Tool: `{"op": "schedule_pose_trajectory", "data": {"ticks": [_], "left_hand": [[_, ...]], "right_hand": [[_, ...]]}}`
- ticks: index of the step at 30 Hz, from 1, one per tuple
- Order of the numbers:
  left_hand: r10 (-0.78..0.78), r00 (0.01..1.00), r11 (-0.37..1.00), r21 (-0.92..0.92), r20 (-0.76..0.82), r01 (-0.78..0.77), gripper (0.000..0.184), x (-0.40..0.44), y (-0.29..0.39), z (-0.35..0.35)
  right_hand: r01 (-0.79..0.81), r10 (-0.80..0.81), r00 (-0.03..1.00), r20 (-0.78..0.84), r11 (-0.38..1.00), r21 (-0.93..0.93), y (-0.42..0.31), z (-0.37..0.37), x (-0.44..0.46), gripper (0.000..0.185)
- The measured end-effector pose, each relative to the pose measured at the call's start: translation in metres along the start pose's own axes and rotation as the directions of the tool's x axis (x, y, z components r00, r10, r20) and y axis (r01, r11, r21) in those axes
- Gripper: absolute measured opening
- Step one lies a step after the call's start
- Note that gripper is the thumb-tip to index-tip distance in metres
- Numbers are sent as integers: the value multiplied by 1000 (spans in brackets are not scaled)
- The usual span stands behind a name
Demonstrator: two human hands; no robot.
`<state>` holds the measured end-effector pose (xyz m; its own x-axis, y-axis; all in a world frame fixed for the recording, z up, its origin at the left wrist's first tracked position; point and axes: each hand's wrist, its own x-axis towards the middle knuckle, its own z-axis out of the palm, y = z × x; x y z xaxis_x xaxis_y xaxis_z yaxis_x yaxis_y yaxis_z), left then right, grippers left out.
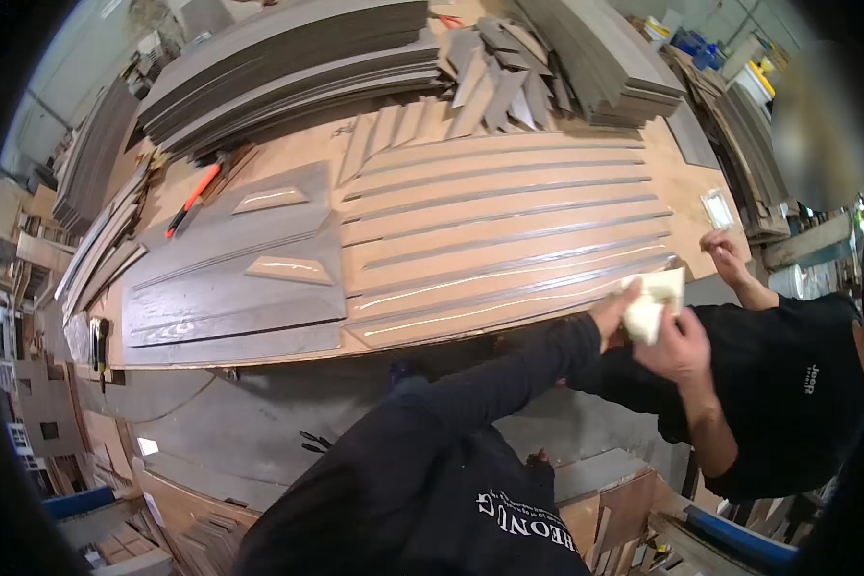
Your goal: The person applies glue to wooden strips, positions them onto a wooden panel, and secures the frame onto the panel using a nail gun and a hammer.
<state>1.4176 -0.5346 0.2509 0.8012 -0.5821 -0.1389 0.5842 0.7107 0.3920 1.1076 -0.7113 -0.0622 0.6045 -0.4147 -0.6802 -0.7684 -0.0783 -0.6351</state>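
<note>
My left arm, in a long dark sleeve, reaches across to the right over the table's front edge. At its end my left hand (609, 317) is closed on the left side of a cream-white plastic bottle (651, 305), which is tilted. A co-worker's hand (679, 348) grips the same bottle from the right. The co-worker's other hand (726, 255) is raised near the table's right end. Long grey strips (509, 213) lie in rows beside the bottle, and glossy whitish lines run along the nearest ones. My right hand does not show.
Grey panels (230, 298) with two small trapezoid pieces lie on the left, below an orange-handled hammer (194, 200). Tall board stacks (288, 82) and a heap of offcuts (499, 72) line the back. A utility knife (99, 344) rests at the left corner. The co-worker (768, 384) stands close on the right.
</note>
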Motion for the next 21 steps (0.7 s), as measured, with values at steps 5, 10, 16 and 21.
{"op": "schedule_pose_trajectory", "data": {"ticks": [5,10,16,21], "left_hand": [[-101,988,873,467,-114,143,78,-71,-7,-14],[43,999,827,561,13,-43,31,-259,29,-94],[242,759,788,579,-604,209,42,-537,59,-144],[537,615,825,512,-578,-239,47,-667,48,-177]], "right_hand": [[264,-260,964,-49,960,91,-19,21,-26,26],[783,-767,622,156,610,-121,-186,101,-155,14],[976,-921,-212,327,-218,19,-341,280,-288,17],[961,-763,10,647,-173,-218,-377,386,-272,56]]}}
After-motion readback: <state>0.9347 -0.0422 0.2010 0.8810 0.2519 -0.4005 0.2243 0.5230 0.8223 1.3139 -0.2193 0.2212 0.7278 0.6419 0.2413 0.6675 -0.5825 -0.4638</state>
